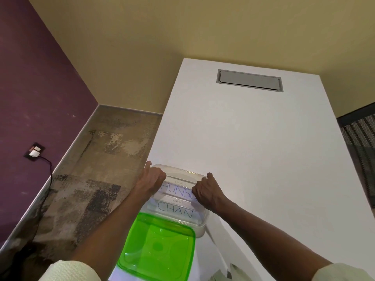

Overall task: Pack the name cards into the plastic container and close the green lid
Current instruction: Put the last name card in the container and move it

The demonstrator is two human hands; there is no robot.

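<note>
Two cards [176, 199] lie inside the container [199, 224], lettering up: the far one reads "HUNS…", the near one "CHAN", each partly covered by a hand or the rim.

Container: clear plastic box, rectangular, rounded corners, standing near the left edge of the white bench [253, 138]. Judged light, thin-walled, slightly flexible, smooth enough to slide on the bench when pushed. Best held at the rim or by the two short sides.

Lid [158, 246]: translucent green plastic, lying just in front of the container on its near side, its far edge tucked against or under the container's near rim; I cannot tell whether it is hinged there. Judged light, stiff at the edge, springy in the middle. Best taken at the two near corners, brought over the rim, then pressed down around the border.

Cards: flat, pale, with blue capitals. Judged stiff card or thin plastic, light, prone to slipping over one another. Best nudged by the short ends.

Left hand [151, 179]: fingers curled at the left far end of the container, at the rim and the end of the far card.

Right hand [207, 191]: fingers curled likewise at the right end. Whether either hand pinches the card or the rim cannot be told. Hands are apart, one at each end.

Also present: grey flap [249, 80] set in the bench, well apart.
</note>
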